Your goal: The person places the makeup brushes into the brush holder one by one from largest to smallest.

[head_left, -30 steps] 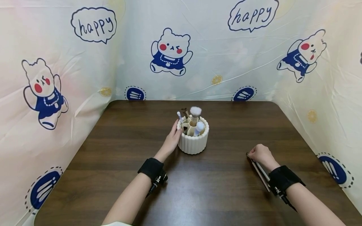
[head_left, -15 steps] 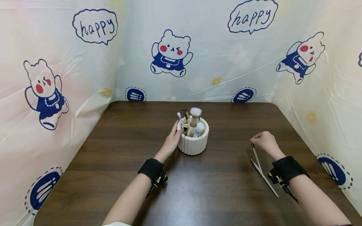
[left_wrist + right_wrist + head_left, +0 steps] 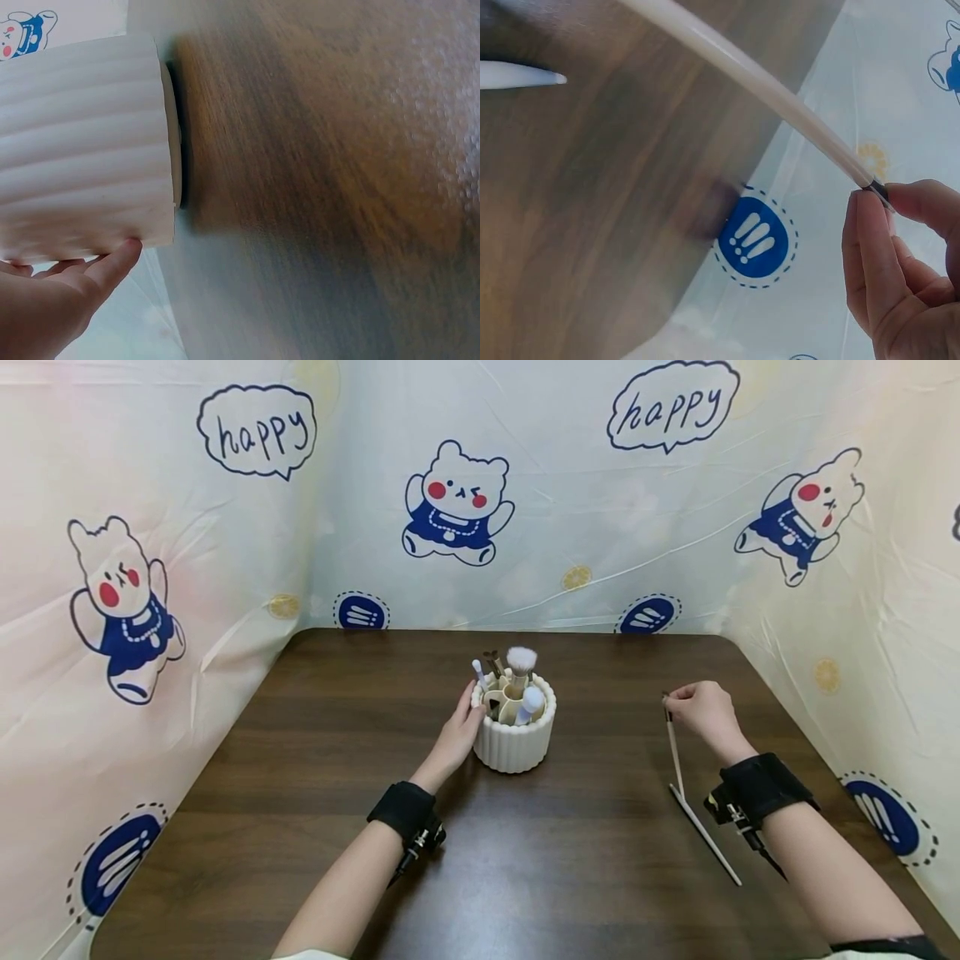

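Observation:
A white ribbed brush holder [image 3: 513, 745] stands upright at the middle of the table, with several makeup brushes [image 3: 521, 660] in its compartments. My left hand [image 3: 456, 732] rests along its left side, fingers extended; in the left wrist view the thumb [image 3: 116, 266] touches the ribbed wall near the base. Off to the right, my right hand [image 3: 703, 710] pinches a slim makeup brush [image 3: 765, 86] by its dark end between thumb and fingertips. Its pale handle slants downward. Another slim, pale brush [image 3: 708, 839] lies on the table, overlapping the held one's lower end in the head view.
The brown wooden table [image 3: 337, 727] reaches back to a pale printed curtain [image 3: 555, 510] that surrounds it at the back and both sides. A black camera band [image 3: 405, 810] sits on the left wrist, and another band [image 3: 768, 789] on the right.
My right hand has risen and moved toward the far side of the table, tilting the pinched brush up and away from the other lying brush. The left hand stays at the holder.

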`<state>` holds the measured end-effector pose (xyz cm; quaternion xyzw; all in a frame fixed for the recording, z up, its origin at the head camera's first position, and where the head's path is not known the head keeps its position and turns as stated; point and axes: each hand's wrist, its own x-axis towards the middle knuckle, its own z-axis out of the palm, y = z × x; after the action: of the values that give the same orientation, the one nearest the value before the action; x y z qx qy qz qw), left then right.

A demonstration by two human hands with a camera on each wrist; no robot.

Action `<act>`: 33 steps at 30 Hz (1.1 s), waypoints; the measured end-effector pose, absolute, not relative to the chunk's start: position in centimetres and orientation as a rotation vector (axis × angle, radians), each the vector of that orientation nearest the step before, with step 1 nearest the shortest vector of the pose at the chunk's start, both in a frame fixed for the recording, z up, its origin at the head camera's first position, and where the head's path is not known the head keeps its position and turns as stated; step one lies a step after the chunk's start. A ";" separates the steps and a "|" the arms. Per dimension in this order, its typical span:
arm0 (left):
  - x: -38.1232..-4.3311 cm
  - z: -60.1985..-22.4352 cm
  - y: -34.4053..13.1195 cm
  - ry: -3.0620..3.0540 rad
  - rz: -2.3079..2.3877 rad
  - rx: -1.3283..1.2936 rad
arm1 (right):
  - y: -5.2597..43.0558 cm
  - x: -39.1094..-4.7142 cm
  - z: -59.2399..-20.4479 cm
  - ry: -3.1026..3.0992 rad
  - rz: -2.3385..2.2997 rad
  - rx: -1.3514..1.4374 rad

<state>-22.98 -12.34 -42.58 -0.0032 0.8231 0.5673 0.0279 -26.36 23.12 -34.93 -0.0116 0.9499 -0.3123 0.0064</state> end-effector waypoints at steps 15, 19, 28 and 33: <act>-22.9 -42.6 -12.3 2.544 1.741 -0.007 | 22.3 -27.3 -32.2 3.176 -1.154 0.017; -22.9 -42.6 -12.3 2.545 1.741 -0.008 | 21.7 -27.5 -32.0 3.224 -1.227 0.047; -22.8 -42.5 -12.2 2.542 1.739 -0.012 | 20.4 -27.8 -31.7 3.256 -1.430 0.096; -22.9 -42.6 -12.2 2.545 1.738 -0.013 | 19.8 -28.1 -31.5 3.237 -1.570 0.123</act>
<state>-22.89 -12.25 -42.57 -0.0042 0.8255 0.5637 0.0299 -28.05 19.75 -31.45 0.0334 0.8757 -0.4248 -0.2274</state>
